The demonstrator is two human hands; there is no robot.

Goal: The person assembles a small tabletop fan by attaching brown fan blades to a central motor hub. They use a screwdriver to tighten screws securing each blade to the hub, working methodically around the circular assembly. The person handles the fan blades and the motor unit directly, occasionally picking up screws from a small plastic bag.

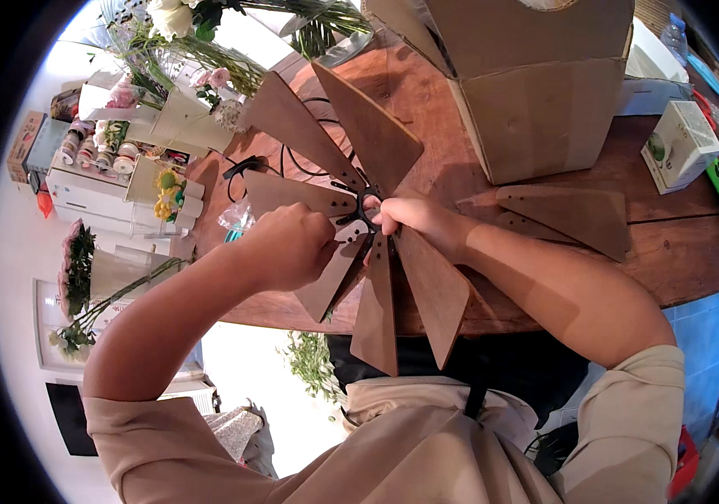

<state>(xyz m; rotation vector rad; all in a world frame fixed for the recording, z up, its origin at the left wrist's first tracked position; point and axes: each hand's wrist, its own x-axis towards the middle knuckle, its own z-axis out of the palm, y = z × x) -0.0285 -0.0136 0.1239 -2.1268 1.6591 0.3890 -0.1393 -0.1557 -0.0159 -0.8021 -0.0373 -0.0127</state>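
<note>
Over the near edge of the table I have a windmill-like wheel of several brown wooden blades (376, 126), fixed around a black ring-shaped hub (366, 207). My right hand (414, 220) is closed on the hub, its thumb over the ring. My left hand (294, 244) is closed in a pinch over the base of a lower-left blade (331, 284); whatever its fingertips hold is hidden. Small dark screw heads or holes show at the blade roots. Beyond my right forearm, loose brown blades (574, 217) lie on the wooden table (679, 227).
A tall cardboard box (536, 118) stands open behind the wheel. Black cable (292, 160) and a clear plastic bag (238, 217) lie at left. Flowers (170, 21) and ribbon spools (103, 155) are farther left. A small white-green carton (680, 149) sits at right.
</note>
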